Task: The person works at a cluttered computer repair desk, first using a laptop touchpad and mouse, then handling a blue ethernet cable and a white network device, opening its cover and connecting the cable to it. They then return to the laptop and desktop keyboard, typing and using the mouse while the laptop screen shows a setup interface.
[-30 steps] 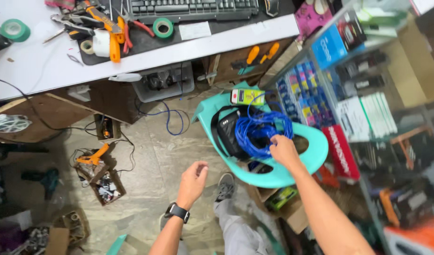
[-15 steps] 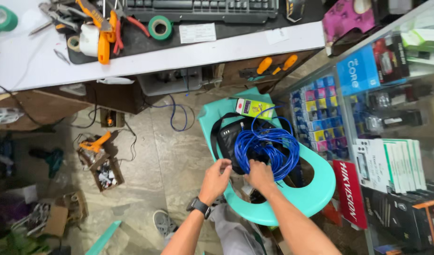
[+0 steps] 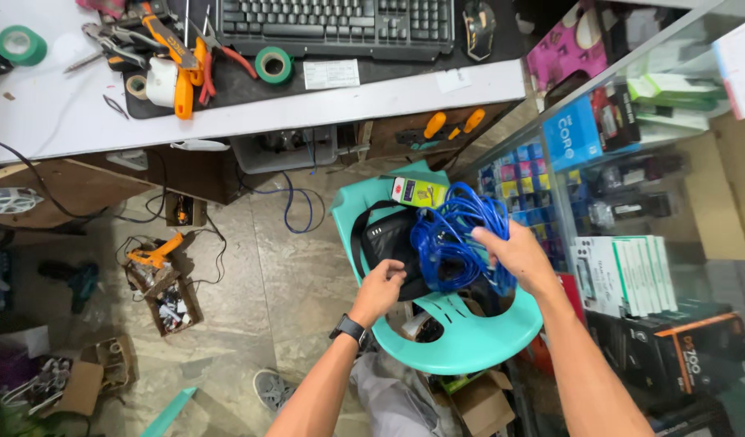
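Gripping the blue cable bundle (image 3: 453, 243) on the teal chair (image 3: 470, 344): my right hand (image 3: 514, 255) closed around its loops, left hand (image 3: 381, 290) curled on the black pouch (image 3: 389, 243) beneath. Cable looks light, floppy, tangle-prone; best held mid-coil.

chair (image 3: 470, 340): glossy teal plastic | cable (image 3: 453, 239): smooth blue plastic | bag (image 3: 393, 243): matt black cloth

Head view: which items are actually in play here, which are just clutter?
In play:
- blue cable bundle, gripped by right hand
- black bag, touched by left hand
- teal plastic chair under both

Lying about:
- keyboard
- green tape rolls
- pliers and cutters
- orange-handled screwdrivers
- boxes behind glass
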Available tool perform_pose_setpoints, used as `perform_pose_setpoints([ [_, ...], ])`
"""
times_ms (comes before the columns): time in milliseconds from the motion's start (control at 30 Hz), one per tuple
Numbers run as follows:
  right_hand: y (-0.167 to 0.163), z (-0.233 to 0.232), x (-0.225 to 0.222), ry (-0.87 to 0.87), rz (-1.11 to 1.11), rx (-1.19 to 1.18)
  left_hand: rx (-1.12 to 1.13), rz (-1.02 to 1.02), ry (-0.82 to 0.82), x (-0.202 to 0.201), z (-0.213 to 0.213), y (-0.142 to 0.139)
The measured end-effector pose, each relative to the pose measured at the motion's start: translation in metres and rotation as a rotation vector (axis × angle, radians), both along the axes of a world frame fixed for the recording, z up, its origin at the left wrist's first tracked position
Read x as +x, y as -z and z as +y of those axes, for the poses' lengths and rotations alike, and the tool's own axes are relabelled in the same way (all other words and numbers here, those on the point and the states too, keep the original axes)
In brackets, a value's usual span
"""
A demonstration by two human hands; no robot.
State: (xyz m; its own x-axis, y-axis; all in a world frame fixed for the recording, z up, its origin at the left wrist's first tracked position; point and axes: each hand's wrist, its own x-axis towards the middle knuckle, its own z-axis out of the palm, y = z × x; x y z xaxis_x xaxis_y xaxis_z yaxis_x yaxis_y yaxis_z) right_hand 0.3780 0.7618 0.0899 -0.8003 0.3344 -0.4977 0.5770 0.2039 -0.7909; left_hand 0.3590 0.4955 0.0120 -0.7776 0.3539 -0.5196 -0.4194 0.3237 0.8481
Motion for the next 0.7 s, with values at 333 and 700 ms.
perform_pose_setpoints([
  [333, -0.044, -0.019, 0.008, 0.22, -0.018, -0.436, -0.205, 0.135, 0.091, 0.007, 0.023, -0.013],
  [700, -0.09, -0.015, -0.004, 0.187, 0.073, -0.664, 0.253, 0.072, -0.378, -0.002, 0.004, -0.031],
])
